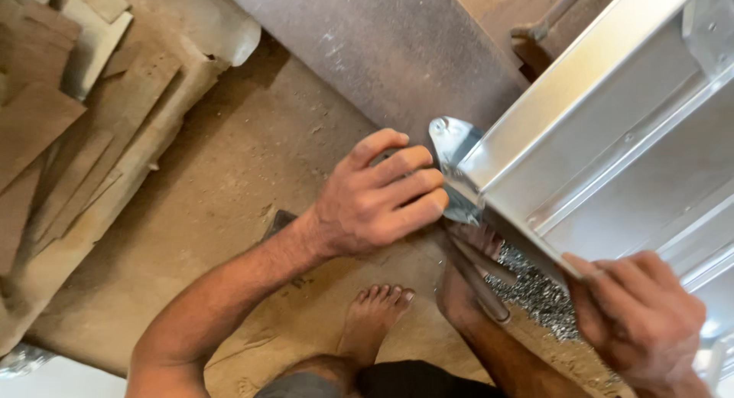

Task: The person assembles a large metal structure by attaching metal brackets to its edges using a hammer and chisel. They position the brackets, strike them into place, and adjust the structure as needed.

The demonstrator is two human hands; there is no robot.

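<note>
Mid-frame, my left hand (382, 195) has fingers curled onto the shiny folded sheet-metal channel's (612, 138) rounded corner tab (451, 142); its long axis climbs upper right, my right hand (638, 314) pinching the lower edge.

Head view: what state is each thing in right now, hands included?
Left hand: curled, fingers pressed on the bracket.
Right hand: closed grip on the frame's lower edge.
Shiny bent sheet-metal corner bracket: seated on the frame's end.
Long silver sheet-metal frame: lying tilted, open side up.
Heap of silver metal shavings: scattered on the floor.
</note>
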